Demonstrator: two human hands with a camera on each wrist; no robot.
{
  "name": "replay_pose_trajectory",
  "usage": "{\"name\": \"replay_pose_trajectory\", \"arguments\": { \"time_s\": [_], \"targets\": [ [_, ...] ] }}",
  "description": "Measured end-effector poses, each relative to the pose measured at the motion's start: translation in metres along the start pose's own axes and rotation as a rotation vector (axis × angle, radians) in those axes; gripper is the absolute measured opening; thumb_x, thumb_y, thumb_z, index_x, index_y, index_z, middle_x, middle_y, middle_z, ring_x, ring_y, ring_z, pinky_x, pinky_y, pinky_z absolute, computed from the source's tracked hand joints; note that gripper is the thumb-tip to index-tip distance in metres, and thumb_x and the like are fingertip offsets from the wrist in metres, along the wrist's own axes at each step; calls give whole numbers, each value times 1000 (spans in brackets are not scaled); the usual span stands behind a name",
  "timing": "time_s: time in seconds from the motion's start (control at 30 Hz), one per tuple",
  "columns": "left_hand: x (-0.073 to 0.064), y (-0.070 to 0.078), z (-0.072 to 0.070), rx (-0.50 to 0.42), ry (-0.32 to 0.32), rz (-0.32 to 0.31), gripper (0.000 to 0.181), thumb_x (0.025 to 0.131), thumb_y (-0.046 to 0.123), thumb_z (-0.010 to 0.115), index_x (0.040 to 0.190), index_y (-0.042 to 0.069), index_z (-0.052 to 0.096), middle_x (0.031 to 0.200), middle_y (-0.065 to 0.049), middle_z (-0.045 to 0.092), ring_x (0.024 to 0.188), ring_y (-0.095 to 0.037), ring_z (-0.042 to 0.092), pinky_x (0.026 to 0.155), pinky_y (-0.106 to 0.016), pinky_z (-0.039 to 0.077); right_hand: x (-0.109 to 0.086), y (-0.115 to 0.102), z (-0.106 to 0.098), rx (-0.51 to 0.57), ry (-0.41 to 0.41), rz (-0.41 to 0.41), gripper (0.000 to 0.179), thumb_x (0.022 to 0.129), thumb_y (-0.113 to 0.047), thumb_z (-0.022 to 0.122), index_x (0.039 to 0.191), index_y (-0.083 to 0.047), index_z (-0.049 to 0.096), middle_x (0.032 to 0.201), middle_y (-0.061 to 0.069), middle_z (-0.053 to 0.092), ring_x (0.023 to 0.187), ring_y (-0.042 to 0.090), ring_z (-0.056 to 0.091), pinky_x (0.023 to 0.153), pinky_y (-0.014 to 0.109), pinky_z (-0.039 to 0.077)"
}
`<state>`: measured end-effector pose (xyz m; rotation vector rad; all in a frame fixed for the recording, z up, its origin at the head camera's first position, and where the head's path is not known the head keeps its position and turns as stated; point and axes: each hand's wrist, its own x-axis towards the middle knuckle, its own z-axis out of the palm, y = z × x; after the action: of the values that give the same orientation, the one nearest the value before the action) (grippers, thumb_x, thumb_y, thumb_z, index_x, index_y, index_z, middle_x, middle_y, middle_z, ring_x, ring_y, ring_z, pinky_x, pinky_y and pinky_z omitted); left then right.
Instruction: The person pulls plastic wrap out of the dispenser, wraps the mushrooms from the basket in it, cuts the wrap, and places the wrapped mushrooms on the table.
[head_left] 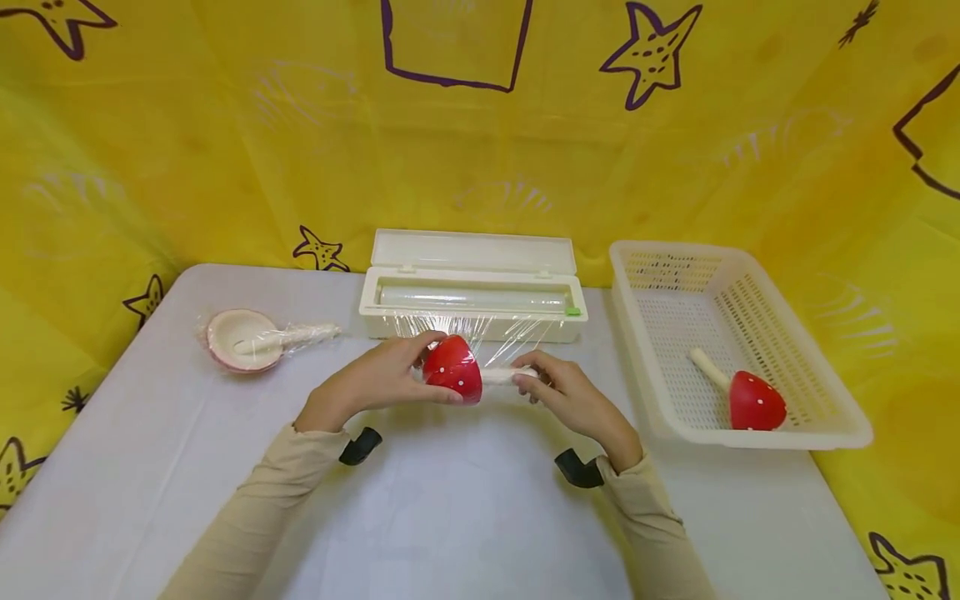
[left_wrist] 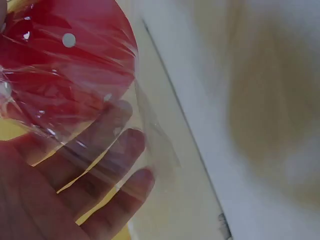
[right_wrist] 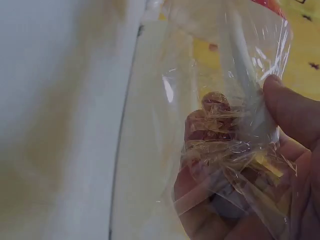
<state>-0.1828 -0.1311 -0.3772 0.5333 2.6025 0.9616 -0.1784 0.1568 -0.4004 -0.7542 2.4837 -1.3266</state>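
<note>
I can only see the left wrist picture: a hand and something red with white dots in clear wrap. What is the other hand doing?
Observer: The right hand holds the ladle by its handle.
Visitor: Oh, a ladle! Is there another red one around?
Observer: Yes, a second red ladle lies in the basket.

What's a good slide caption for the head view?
Left hand and right hand hold a red spotted ladle in clear film before an open dispenser.
</note>
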Motion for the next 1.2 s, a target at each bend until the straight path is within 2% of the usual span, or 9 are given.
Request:
{"name": "replay_pose_trajectory", "arguments": {
  "time_s": [0.23,0.37,0.73,0.83,0.93,1.07,1.2],
  "targets": [
    [4,-11,13,41,41,53,84,73,55,82,140,15,50,111,0,68,97,-16,62,84,-35,55,2,11,6,31,-46,42,20,100,-19,60,115,-7,62,87,10,66,76,17,61,70,27,54],
    [6,-17,17,63,51,73,83,73,52,83,139,14,50,115,-1,68,98,-16,62,86,-36,56,4,16,11,28,-61,52,20,100,-19,60,114,-5,61,86,9,66,76,15,59,70,24,53],
    [7,-28,29,114,77,29,98,70,57,83,148,16,40,133,-8,58,123,-28,52,97,-49,52,9,30,21,-75,-87,82,18,101,-22,57,112,-9,62,84,4,64,76,12,52,69,23,43],
    [5,-29,30,88,87,-6,96,73,61,79,150,20,39,135,-9,53,125,-28,48,97,-52,51,10,33,23,-103,-73,72,17,101,-21,57,111,-9,63,85,2,65,78,13,52,71,23,43],
    [4,-31,30,13,91,-46,94,79,62,72,154,21,31,136,-10,50,126,-27,46,98,-53,50,10,36,24,-135,-53,67,16,100,-20,58,111,-9,63,86,0,64,81,13,52,74,24,44],
    [4,-35,31,-21,161,-7,80,90,52,66,152,11,35,131,-11,50,123,-27,45,101,-50,46,11,38,25,-154,-31,73,16,100,-20,58,111,-9,63,85,-1,61,82,14,52,76,25,44],
    [3,-34,31,90,285,67,62,96,41,63,142,3,49,132,-16,44,123,-29,39,102,-50,43,12,41,26,-154,-16,86,16,100,-20,58,111,-9,63,84,-1,61,81,14,51,75,25,43]
  ]
}}
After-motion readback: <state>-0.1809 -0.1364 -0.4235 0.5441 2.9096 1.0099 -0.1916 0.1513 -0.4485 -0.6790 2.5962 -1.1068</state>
